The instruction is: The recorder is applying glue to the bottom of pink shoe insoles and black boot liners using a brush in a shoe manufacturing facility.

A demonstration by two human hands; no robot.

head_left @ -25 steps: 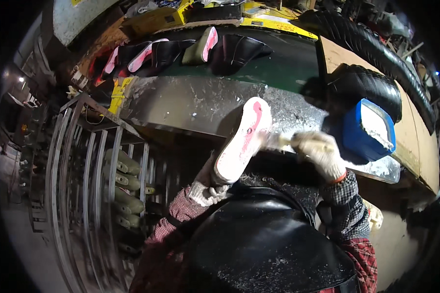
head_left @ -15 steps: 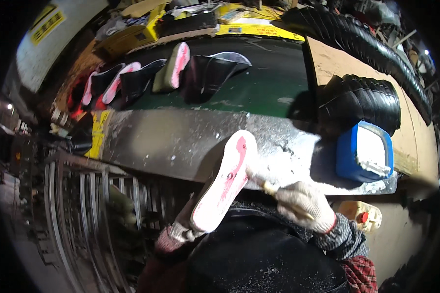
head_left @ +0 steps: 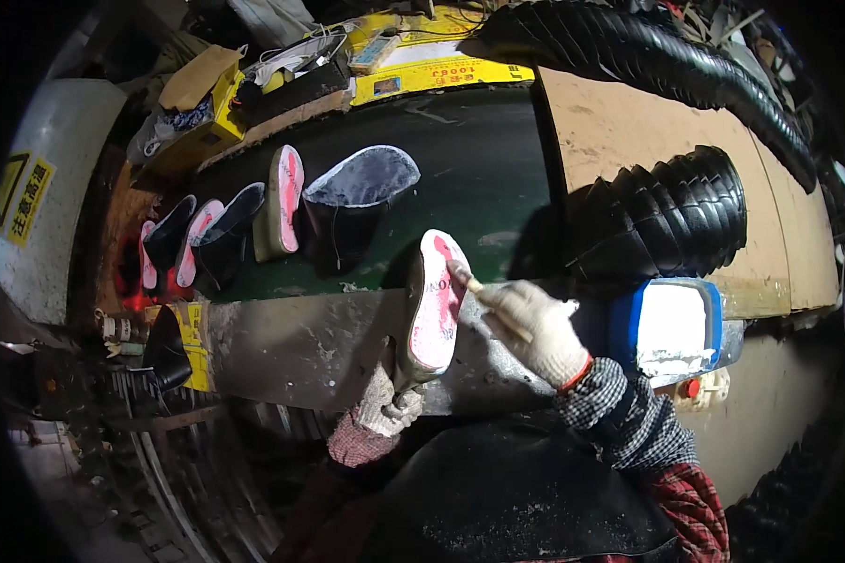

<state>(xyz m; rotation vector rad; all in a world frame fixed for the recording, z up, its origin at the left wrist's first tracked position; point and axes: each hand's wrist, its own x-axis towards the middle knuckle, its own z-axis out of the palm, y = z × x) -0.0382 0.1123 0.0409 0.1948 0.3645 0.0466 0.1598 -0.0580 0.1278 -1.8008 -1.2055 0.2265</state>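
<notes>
While left hand [head_left: 385,405] grips sole [head_left: 434,302], right hand [head_left: 532,328] brushes it.

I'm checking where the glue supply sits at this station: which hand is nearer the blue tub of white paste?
Right. The right hand, holding a brush, is just left of the blue tub. The left hand grips the shoe sole farther left.

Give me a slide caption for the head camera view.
Gloved right hand brushes the pink sole held upright by the left hand.
</notes>
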